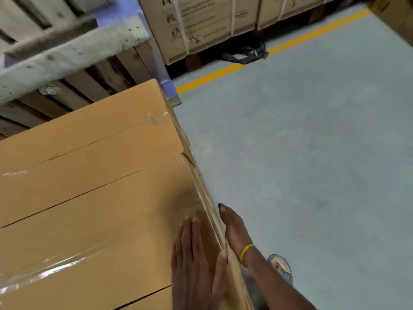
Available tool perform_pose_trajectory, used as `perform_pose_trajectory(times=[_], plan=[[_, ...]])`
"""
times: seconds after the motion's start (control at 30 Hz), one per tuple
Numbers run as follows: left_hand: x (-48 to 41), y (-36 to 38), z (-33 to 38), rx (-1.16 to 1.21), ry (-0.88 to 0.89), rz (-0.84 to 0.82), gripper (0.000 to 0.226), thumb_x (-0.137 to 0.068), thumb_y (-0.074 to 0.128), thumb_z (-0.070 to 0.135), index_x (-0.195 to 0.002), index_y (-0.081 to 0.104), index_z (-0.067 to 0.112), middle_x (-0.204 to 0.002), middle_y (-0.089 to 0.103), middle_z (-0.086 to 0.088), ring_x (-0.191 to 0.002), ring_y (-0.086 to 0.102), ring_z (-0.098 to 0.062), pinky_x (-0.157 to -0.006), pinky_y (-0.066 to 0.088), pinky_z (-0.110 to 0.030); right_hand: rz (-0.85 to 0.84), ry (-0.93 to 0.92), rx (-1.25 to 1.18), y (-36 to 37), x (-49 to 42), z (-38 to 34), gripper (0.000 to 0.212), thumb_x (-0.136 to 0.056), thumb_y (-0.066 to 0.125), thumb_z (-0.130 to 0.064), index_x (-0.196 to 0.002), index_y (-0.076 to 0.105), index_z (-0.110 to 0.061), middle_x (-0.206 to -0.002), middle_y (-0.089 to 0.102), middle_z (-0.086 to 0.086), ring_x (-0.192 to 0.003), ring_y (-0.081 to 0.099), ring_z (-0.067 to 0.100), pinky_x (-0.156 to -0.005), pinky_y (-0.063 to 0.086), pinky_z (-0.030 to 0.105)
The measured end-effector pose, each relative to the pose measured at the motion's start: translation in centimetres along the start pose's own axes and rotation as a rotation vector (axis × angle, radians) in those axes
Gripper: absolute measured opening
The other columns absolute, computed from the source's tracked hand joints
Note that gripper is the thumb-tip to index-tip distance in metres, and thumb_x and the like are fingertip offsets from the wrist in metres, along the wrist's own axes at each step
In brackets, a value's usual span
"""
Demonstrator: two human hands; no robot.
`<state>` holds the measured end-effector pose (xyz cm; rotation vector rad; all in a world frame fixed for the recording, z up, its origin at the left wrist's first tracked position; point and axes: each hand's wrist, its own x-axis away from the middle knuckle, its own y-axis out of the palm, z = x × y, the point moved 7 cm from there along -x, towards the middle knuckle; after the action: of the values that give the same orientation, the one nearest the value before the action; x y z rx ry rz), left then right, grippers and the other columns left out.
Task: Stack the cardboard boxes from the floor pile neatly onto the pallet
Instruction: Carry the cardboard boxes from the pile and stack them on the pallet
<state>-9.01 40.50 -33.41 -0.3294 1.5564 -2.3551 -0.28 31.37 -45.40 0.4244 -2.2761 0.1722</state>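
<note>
tan taped cardboard boxes (89, 186) fill lower left, tops level, sealed, contents not visible. count unclear from the seams; base hidden. left hand (194, 265) lies flat on top at the right edge, fingers straight, thumb over the edge. right hand (232, 227) flat against the side face, fingers straight, gripping nothing. one yellow wristband (247, 252). at least two printed strapped cartons (201, 25) behind the yellow floor line (301, 38).

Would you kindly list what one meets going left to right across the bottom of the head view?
Taped cardboard box, left hand on its top, right hand against its side, yellow wristband, sandalled foot.
</note>
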Motion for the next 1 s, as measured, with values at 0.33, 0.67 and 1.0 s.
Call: perform_pose_trajectory(times=[0.33, 0.67, 1.0], plan=[[-17.4, -1.4, -6.2, -0.080, -0.047, 0.016, 0.077, -0.100, 0.041, 0.047, -0.160, 0.027, 0.001, -0.171, 0.018, -0.016, -0.158, 0.017, -0.037, -0.122, 0.029, -0.061, -0.083, -0.037, 0.162, 7.7, -14.2, -6.9, 0.055, -0.084, 0.033, -0.065, -0.116, 0.067, -0.035, -0.128, 0.066, -0.005, -0.120, 0.058, 0.022, -0.107, 0.043, 0.047], [-24.2, 1.5, -7.0, -0.225, -0.280, 0.045, 0.087, -0.099, 0.032, 0.052, -0.162, 0.014, -0.003, -0.172, 0.010, -0.020, -0.160, 0.010, -0.034, -0.129, 0.012, -0.050, -0.055, 0.234, 0.100, 9.0, -20.7, -5.3, 0.097, -0.076, 0.021, -0.086, -0.142, 0.055, -0.024, -0.142, 0.059, 0.007, -0.130, 0.055, 0.025, -0.114, 0.038, 0.049], [-24.7, 1.4, -6.5, -0.245, -0.264, 0.044, 0.078, -0.099, 0.033, 0.034, -0.161, 0.012, -0.009, -0.171, 0.007, -0.026, -0.160, 0.007, -0.037, -0.129, 0.011, -0.051, -0.148, 0.249, 0.032, 9.4, -20.4, -6.3, 0.064, -0.101, 0.030, -0.063, -0.144, 0.054, -0.022, -0.136, 0.062, 0.006, -0.118, 0.061, 0.018, -0.111, 0.042, 0.047]])
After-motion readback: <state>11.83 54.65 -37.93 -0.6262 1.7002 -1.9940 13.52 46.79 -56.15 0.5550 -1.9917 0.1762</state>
